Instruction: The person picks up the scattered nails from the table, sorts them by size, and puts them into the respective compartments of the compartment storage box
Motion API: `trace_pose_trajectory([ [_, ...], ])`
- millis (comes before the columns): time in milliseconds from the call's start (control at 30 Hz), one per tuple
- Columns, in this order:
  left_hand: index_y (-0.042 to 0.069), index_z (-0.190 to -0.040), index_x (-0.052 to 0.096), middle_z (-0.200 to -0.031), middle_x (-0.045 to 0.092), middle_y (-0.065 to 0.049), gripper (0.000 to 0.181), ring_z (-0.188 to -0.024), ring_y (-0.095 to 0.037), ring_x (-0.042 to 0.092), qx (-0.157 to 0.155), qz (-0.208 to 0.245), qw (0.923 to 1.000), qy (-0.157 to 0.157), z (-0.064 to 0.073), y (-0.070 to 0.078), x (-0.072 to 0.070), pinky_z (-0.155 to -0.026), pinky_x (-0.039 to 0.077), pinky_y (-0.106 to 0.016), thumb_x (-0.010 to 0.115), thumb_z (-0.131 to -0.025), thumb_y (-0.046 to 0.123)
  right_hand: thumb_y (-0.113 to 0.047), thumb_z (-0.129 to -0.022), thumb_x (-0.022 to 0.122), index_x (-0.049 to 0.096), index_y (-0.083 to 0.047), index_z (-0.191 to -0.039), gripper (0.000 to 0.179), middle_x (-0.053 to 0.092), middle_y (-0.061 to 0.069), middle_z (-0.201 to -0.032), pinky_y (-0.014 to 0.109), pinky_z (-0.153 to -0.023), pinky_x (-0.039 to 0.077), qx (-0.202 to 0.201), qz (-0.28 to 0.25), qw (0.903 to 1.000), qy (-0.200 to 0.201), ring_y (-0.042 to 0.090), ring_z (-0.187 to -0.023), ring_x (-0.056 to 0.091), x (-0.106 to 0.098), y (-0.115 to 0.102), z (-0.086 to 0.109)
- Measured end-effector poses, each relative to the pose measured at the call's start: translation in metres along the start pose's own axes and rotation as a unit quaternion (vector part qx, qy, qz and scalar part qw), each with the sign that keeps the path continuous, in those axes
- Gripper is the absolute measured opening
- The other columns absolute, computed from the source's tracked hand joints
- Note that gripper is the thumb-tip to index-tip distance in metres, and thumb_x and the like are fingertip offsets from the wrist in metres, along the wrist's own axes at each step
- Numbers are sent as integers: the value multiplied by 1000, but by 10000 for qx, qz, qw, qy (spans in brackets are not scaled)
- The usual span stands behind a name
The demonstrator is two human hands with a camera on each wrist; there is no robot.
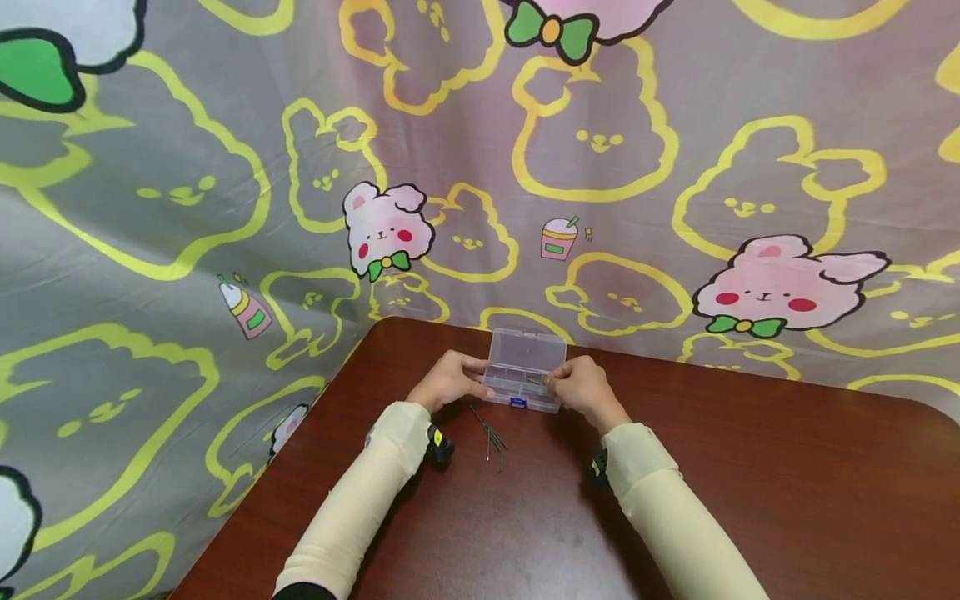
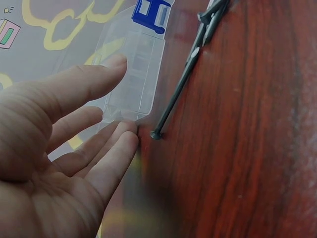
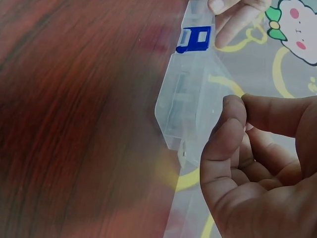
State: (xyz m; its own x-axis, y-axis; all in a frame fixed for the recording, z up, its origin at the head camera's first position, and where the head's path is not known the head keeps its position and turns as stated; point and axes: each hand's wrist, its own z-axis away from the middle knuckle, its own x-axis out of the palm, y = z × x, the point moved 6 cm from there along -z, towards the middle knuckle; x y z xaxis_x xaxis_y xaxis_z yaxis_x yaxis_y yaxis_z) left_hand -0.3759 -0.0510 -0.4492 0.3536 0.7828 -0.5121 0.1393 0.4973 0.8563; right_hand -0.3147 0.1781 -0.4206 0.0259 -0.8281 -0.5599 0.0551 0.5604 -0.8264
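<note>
A clear plastic compartment box (image 1: 517, 389) with a blue latch (image 1: 518, 402) stands on the table, its lid (image 1: 528, 348) raised at the back. My left hand (image 1: 450, 379) rests at the box's left end, fingers (image 2: 111, 163) fairly straight and thumb apart from them. Over the right end, my right hand (image 1: 585, 385) pinches with thumb and forefinger; a thin grey nail (image 1: 534, 381) seems to extend from the fingertips into the box. In the right wrist view the curled fingers hide most of it. Several long dark nails (image 1: 491, 437) lie loosely crossed in front of the box.
The dark red-brown wooden table (image 1: 540, 517) carries everything. Behind and to the left hangs a grey cloth (image 1: 465, 150) printed with cartoon animals, close to the box's back. Dark wrist cameras (image 1: 440, 446) are strapped at both sleeves.
</note>
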Motion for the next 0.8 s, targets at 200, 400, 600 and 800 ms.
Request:
trace_pose_trajectory([
  [200, 4, -131, 68, -122, 69, -9, 62, -103, -22, 66, 5, 13, 10000, 3, 0, 1, 0, -80, 55, -33, 92, -73, 11, -7, -89, 69, 79, 0, -83, 13, 72, 10, -82, 32, -55, 52, -49, -4, 9999, -141, 20, -61, 63, 2, -2, 5],
  [400, 3, -131, 67, -123, 69, -11, 64, -103, -24, 66, -12, 93, 10000, 22, 2, 1, 0, -81, 55, -34, 92, -73, 10, -5, -88, 69, 79, -1, -84, 12, 69, 5, -69, 29, -53, 51, -210, 42, 9995, -231, 16, -57, 61, 8, -2, 11],
  [600, 4, -131, 68, -126, 67, -9, 63, -104, -24, 65, -45, 70, 10000, 2, 0, -1, 0, -81, 54, -33, 92, -73, 12, -6, -89, 72, 80, -1, -85, 10, 67, 3, -65, 29, -51, 51, -286, 94, 9990, -323, 15, -55, 61, 17, -6, 16],
  [800, 4, -131, 68, -121, 69, -9, 64, -101, -21, 66, -47, 60, 10000, 6, -2, -2, 0, -80, 55, -33, 93, -72, 11, -5, -88, 73, 79, -2, -84, 8, 67, 2, -64, 29, -51, 50, -232, 28, 9990, -390, 14, -55, 60, 27, -8, 22],
])
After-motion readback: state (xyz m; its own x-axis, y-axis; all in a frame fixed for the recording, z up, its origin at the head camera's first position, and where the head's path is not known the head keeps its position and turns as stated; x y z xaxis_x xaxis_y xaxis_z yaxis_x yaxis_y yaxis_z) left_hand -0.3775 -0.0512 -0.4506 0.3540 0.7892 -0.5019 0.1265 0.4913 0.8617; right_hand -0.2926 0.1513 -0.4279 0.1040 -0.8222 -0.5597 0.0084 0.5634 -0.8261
